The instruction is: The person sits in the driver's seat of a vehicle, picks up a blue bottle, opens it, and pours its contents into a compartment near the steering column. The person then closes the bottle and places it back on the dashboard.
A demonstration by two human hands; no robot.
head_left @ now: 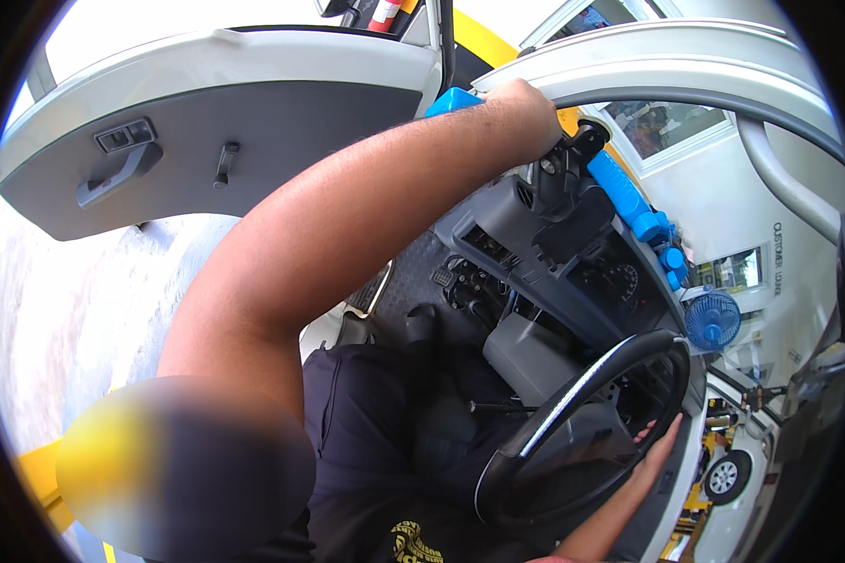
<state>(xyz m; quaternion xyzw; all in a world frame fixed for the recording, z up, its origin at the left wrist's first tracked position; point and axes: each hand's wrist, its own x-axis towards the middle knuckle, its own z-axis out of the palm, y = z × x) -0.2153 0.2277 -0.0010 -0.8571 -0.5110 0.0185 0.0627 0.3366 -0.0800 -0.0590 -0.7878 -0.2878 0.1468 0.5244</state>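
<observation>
My left arm stretches up across the view, and my left hand (524,111) is at the windscreen pillar, by the far end of the dashboard (498,220). Its back faces me and its fingers are hidden, so what it grips, if anything, does not show. A bright blue object (454,101) shows just beyond that wrist. Low on the right, my right hand (659,448) is closed round the right side of the black steering wheel (512,469), fingertips showing inside the rim and thumb outside. A silvery strip runs along part of the wheel.
The door (207,155) stands wide open at left. Blue items (620,192) and a small blue fan (713,321) line the dashboard. Pedals (446,275) are below, near my shoe (422,324). A stalk (498,407) sticks out from the column. A blurred patch covers the lower left.
</observation>
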